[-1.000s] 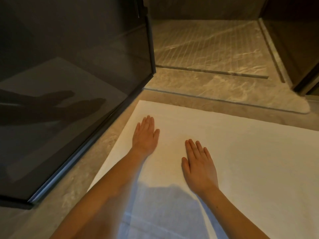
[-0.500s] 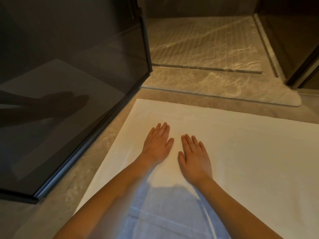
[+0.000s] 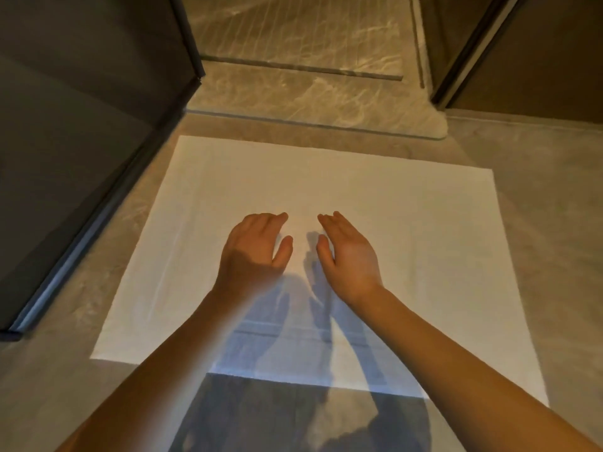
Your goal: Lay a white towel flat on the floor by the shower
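Both my left hand (image 3: 253,247) and right hand (image 3: 349,252) hover open and empty over the white towel (image 3: 408,230); a careless brush could wrinkle it.

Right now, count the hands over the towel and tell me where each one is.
2. The left hand is over the middle of the white towel, on the side nearer the dark glass door. The right hand is beside it, apart. Neither holds anything.
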`<state>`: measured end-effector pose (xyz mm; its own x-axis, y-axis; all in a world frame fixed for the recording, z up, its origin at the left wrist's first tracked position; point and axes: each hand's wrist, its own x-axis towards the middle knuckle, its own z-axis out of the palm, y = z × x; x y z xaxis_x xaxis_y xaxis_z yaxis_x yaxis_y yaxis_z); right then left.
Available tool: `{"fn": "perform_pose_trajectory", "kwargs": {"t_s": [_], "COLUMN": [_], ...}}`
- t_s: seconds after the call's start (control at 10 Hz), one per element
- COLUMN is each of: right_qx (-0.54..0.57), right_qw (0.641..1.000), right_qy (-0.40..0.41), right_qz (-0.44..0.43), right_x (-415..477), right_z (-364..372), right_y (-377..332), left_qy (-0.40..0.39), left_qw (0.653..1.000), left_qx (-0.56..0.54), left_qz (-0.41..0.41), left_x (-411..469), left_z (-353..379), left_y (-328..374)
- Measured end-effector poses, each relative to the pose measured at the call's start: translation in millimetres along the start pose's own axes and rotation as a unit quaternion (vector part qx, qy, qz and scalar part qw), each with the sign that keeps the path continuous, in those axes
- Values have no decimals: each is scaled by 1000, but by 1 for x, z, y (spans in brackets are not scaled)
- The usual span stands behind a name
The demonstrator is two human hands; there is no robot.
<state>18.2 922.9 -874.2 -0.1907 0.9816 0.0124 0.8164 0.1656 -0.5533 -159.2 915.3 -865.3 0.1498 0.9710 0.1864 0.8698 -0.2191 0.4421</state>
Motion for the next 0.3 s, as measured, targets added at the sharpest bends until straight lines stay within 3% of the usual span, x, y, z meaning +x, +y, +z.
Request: {"fn": "perform_pose_trajectory", "kwargs": {"t_s": [0.3], "right_qx": [-45], "right_qw": [998], "right_qy": [10], "right_qz": [47], "right_x": [-63], "right_z": [-206], "right_y": [-92], "left_qy": [-88], "left_qw": [996], "left_qx": [29], "left_qz": [3], "left_x": [-3], "left_z": [-192], "left_y": [121]}}
